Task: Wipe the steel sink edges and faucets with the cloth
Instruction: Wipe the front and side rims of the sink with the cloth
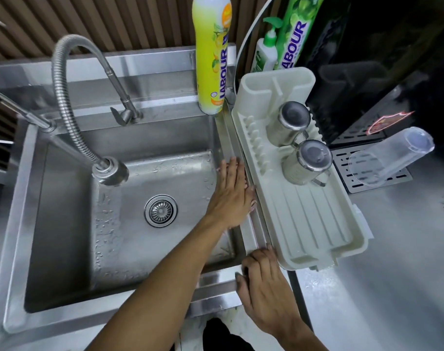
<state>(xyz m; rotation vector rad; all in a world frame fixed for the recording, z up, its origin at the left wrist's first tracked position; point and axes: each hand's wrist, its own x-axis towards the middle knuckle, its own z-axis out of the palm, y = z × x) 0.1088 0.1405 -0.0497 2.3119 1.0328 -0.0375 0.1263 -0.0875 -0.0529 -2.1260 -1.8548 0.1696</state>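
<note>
The steel sink [21, 224] fills the left of the view, with wet drops in its basin. A flexible hose faucet [64, 97] arches over it and a second tap [126, 107] stands on the back ledge. My left hand [232, 193] reaches across the basin and lies flat, fingers straight, on the sink's right edge [228, 138] beside the drying rack. A pale strip [248, 231] on that edge just below the hand may be the cloth; I cannot tell. My right hand [264, 282] rests on the sink's near right corner, fingers loosely bent, one fingertip touching the rack.
A cream drying rack [307, 224] with two upturned steel cups [292, 122] sits right of the sink. A yellow dish-soap bottle [212, 59] stands at the back right corner. A clear plastic cup [390, 155] lies on a drip grate. A steel counter [393, 274] extends right.
</note>
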